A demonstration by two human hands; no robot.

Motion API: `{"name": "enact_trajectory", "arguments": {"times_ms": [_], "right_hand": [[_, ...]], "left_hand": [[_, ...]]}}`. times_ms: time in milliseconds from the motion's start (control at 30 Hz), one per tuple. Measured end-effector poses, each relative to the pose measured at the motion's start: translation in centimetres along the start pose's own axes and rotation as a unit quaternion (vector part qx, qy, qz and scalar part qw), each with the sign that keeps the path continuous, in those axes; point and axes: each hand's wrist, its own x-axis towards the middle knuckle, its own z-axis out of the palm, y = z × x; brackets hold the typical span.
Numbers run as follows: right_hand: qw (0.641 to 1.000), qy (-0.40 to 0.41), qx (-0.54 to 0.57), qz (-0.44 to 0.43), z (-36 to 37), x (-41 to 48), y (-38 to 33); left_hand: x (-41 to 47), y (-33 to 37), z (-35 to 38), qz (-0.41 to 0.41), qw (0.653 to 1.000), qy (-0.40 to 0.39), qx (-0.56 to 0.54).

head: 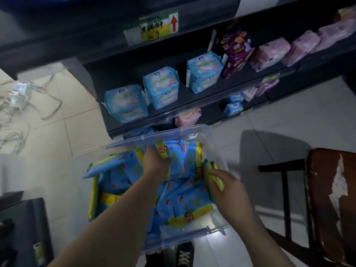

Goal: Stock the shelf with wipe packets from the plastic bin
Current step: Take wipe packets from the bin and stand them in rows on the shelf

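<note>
Under both hands, the clear plastic bin (192, 130) sits heaped with wipe packets (183, 201): sky-blue film, yellow bands along the edges, small red dashes and a cartoon face, any lettering too blurred for me to read. The left hand (156, 160) is pushed in among the packets at the far side, fingertips buried, so I cannot tell whether it grips one. The right hand (225, 186), apart from it by the bin's right wall, pinches an upright packet (210, 168) between thumb and fingers. Beyond the hands the dark shelf (183, 97) carries pale blue packs (160, 87), a purple pack (236, 53) and lilac packs (273, 53). Above them, a shelf tag (154, 27) shows a red up-arrow; its handwriting is illegible to me.
</note>
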Motion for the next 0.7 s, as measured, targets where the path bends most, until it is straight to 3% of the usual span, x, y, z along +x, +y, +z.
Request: {"name": "enact_trajectory", "arguments": {"times_ms": [200, 433, 600, 700], "right_hand": [[1.0, -0.011, -0.015, -0.013, 1.4, 2.2, -0.8], [0.981, -0.148, -0.121, -0.041, 4.8, 8.6, -1.9], [0.938, -0.236, -0.246, -0.052, 7.4, 12.3, -0.4], [0.9, -0.235, -0.359, -0.072, 8.0, 13.1, -0.2]], "left_hand": [[1.0, -1.3, -0.9, 0.019, 1.0, -0.018, 0.011], [-1.0, -3.9, -4.9, 0.09, 0.994, -0.021, -0.05], [-2.4, -5.3, -6.6, 0.143, 0.984, 0.037, -0.104], [-3.0, -5.8, -7.6, 0.13, 0.98, 0.072, -0.132]]}}
